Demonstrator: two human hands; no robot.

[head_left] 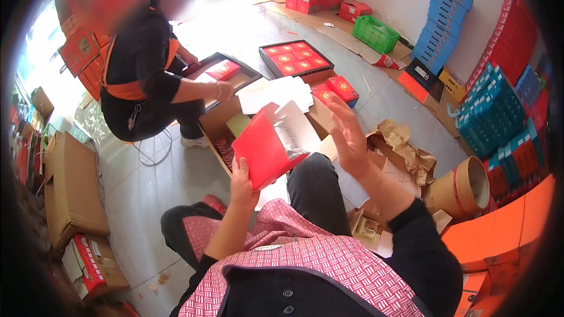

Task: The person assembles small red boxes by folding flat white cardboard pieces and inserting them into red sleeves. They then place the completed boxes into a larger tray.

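My left hand [241, 181] grips a red carton [258, 149] by its lower left side and holds it tilted above my lap. Its flaps stand up at the upper right end, showing a white and silvery inside. Raised just right of those flaps is my right hand [348, 138], fingers stretched out and nothing visible in it. Behind the carton, a cardboard box [211, 118] stands open, with a stack of white card pieces [276, 95] lying across it. Two small red boxes [341, 89] sit at its far right corner.
A person [141, 70] in an orange apron crouches at the left over a dark-edged tray [249, 76]. Another tray [266, 58] holds several red boxes. Crumpled brown paper [405, 147] and a round tub [455, 188] lie to my right, beside orange cartons [499, 223].
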